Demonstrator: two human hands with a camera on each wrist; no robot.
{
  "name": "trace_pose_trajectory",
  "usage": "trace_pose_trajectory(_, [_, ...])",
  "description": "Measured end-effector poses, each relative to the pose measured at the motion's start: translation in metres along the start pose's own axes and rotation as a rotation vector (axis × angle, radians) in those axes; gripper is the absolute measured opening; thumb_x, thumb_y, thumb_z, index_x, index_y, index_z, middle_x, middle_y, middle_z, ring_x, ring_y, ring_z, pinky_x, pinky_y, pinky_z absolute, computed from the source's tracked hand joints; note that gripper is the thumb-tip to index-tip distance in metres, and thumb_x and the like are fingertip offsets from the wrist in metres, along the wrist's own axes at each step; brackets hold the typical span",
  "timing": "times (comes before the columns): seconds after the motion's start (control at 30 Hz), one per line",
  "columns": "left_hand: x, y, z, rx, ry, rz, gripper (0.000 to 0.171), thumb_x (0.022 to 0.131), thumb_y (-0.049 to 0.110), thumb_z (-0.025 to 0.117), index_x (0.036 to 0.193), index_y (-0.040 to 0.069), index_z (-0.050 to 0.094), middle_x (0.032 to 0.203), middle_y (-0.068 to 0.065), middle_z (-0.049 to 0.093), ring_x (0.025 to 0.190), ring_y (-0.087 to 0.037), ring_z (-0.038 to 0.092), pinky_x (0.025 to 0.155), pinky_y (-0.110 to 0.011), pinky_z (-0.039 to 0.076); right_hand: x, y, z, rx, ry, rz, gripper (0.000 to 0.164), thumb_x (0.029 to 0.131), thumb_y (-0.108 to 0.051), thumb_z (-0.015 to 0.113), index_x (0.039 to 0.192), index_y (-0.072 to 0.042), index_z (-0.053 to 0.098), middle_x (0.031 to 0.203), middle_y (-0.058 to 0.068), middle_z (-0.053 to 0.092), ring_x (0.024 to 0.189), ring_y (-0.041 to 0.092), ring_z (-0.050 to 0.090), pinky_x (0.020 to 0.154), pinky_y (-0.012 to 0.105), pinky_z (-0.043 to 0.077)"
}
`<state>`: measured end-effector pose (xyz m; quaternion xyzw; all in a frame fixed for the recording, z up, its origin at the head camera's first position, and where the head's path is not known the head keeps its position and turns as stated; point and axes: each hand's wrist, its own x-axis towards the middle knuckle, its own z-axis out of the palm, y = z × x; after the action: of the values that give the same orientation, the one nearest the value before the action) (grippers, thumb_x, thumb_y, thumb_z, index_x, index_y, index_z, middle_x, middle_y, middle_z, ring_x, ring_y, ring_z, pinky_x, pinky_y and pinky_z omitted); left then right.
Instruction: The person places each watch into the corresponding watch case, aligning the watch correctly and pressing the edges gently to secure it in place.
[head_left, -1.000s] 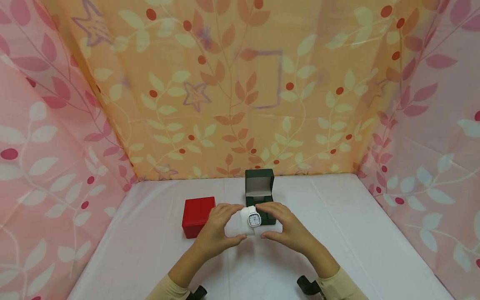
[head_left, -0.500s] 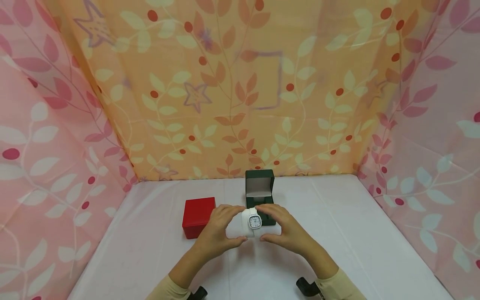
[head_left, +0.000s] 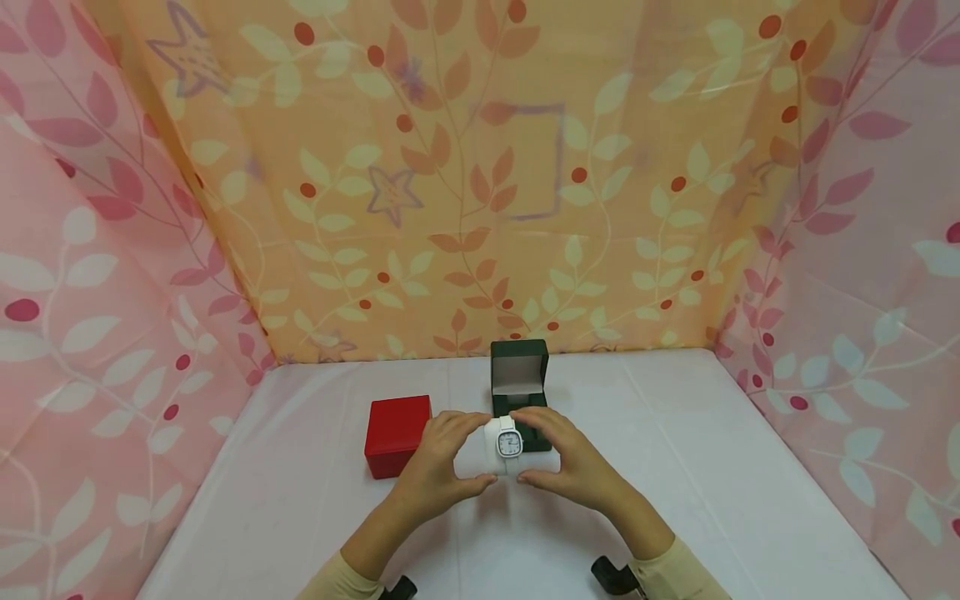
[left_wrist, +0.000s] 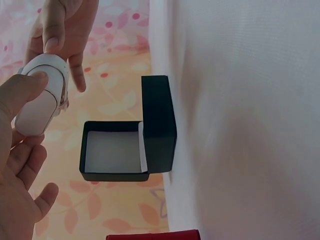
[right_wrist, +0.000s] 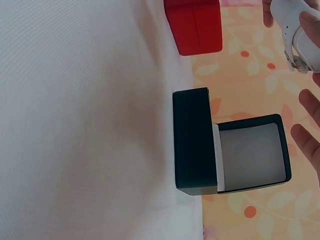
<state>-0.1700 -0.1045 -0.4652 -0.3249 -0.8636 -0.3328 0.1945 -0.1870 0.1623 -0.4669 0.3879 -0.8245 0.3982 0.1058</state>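
While your left hand [head_left: 442,458] and right hand [head_left: 576,458] hold it up over the desk [head_left: 315,508], the white watch [head_left: 509,442] sits strapped round its white cushion [left_wrist: 36,114], dial towards you, in front of the green box [head_left: 520,379] and short of the middle of the desk's far edge. On each hand you have thumb and forefinger curved round an end of the cushion, parted about as wide as it is thick, thumb below and forefinger above in the head view; in the wrist views your outer fingers fan out loosely, free of it. Expect the pair to be light, the cushion probably soft enough to give a little, the strap flexible but firmer, the dial glass smooth and easily scratched. Take hold by the cushion's two ends, leaving dial and buckle [right_wrist: 299,64] untouched; a hard squeeze on one side could let the cushion slip within the strap. You can count one watch, one cushion and two boxes: the green box, lid raised, close to the far edge just right of its middle, and one red box [head_left: 397,435], seemingly closed, set farther in from that edge towards the far left corner. You also have two beige sleeves [head_left: 678,573] and two black fittings [head_left: 613,575], one by each sleeve.
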Motion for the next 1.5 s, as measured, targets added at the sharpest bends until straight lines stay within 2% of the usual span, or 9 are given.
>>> trace_pose_trajectory(0.23, [0.0003,0.0018,0.0008,0.002,0.005,0.007,0.089,0.071,0.033,0.096,0.148,0.028,0.052,0.141,0.011,0.057,0.129,-0.008,0.048,0.102,-0.044,0.051,0.0012,-0.0002,0.0009,0.038,-0.01,0.005,0.08,0.083,-0.024,0.088,0.15,-0.016,0.046,0.149,-0.002,0.049,0.137,0.02,0.047,0.116,0.036,0.039])
trace_pose_trajectory(0.47, [-0.0005,0.0029,0.003,0.009,-0.011,0.003,0.085,0.075,0.035,0.093,0.148,0.028,0.051,0.142,0.013,0.055,0.131,-0.007,0.046,0.105,-0.042,0.049,0.0015,-0.0008,0.0026,0.041,0.003,-0.009,0.083,0.078,-0.018,0.091,0.148,-0.017,0.045,0.147,0.001,0.049,0.136,0.022,0.047,0.117,0.031,0.037])
trace_pose_trajectory(0.63, [-0.0006,0.0032,0.0044,0.013,-0.004,0.028,0.084,0.076,0.034,0.092,0.148,0.026,0.051,0.141,0.012,0.056,0.13,-0.008,0.047,0.106,-0.043,0.048,0.0006,-0.0009,0.002,0.033,-0.016,-0.011,0.083,0.081,-0.02,0.089,0.15,-0.021,0.043,0.149,-0.001,0.048,0.137,0.02,0.046,0.117,0.035,0.038])
trace_pose_trajectory(0.77, [-0.0001,0.0037,0.0058,0.019,0.012,0.059,0.084,0.074,0.033,0.093,0.147,0.022,0.052,0.14,0.009,0.058,0.129,-0.011,0.049,0.104,-0.044,0.048,-0.0002,-0.0008,0.0028,0.037,-0.019,-0.008,0.081,0.081,-0.021,0.088,0.149,-0.016,0.044,0.148,-0.001,0.048,0.137,0.021,0.046,0.116,0.035,0.039])
trace_pose_trajectory(0.9, [0.0001,0.0047,0.0075,0.031,0.024,0.089,0.085,0.073,0.032,0.095,0.146,0.019,0.054,0.14,0.006,0.059,0.127,-0.014,0.05,0.102,-0.045,0.049,-0.0007,-0.0011,0.0045,0.018,-0.021,-0.007,0.081,0.081,-0.023,0.088,0.149,-0.016,0.045,0.148,-0.002,0.048,0.137,0.02,0.046,0.115,0.039,0.04])
trace_pose_trajectory(1.1, [-0.0012,0.0055,0.0077,0.025,0.004,0.047,0.086,0.073,0.031,0.095,0.147,0.024,0.053,0.141,0.011,0.058,0.128,-0.009,0.049,0.104,-0.043,0.048,-0.0015,-0.0015,0.006,-0.013,-0.019,-0.009,0.082,0.08,-0.024,0.089,0.15,-0.019,0.044,0.149,-0.003,0.047,0.137,0.021,0.046,0.111,0.05,0.042])
trace_pose_trajectory(1.23, [-0.0015,0.0048,0.0064,0.026,-0.001,0.018,0.085,0.073,0.032,0.094,0.147,0.024,0.053,0.141,0.013,0.057,0.129,-0.007,0.047,0.106,-0.043,0.046,-0.0013,-0.0027,0.0058,-0.037,-0.014,0.01,0.084,0.081,-0.026,0.088,0.152,-0.021,0.043,0.152,-0.006,0.046,0.139,0.021,0.044,0.109,0.057,0.043])
trace_pose_trajectory(1.37, [-0.0009,0.0042,0.0053,0.028,0.003,0.002,0.084,0.075,0.033,0.093,0.148,0.024,0.052,0.142,0.012,0.057,0.13,-0.008,0.047,0.109,-0.044,0.044,-0.0004,-0.004,0.0049,-0.076,-0.003,0.02,0.086,0.082,-0.03,0.088,0.154,-0.024,0.042,0.154,-0.007,0.046,0.141,0.022,0.043,0.11,0.059,0.041])
trace_pose_trajectory(1.5, [-0.0008,0.0036,0.0052,0.033,0.007,-0.009,0.084,0.076,0.036,0.092,0.149,0.026,0.051,0.142,0.011,0.058,0.131,-0.009,0.047,0.109,-0.045,0.044,0.0007,-0.0052,0.0034,-0.062,0.005,0.035,0.085,0.082,-0.033,0.088,0.154,-0.025,0.043,0.154,-0.01,0.046,0.143,0.021,0.042,0.112,0.059,0.04])
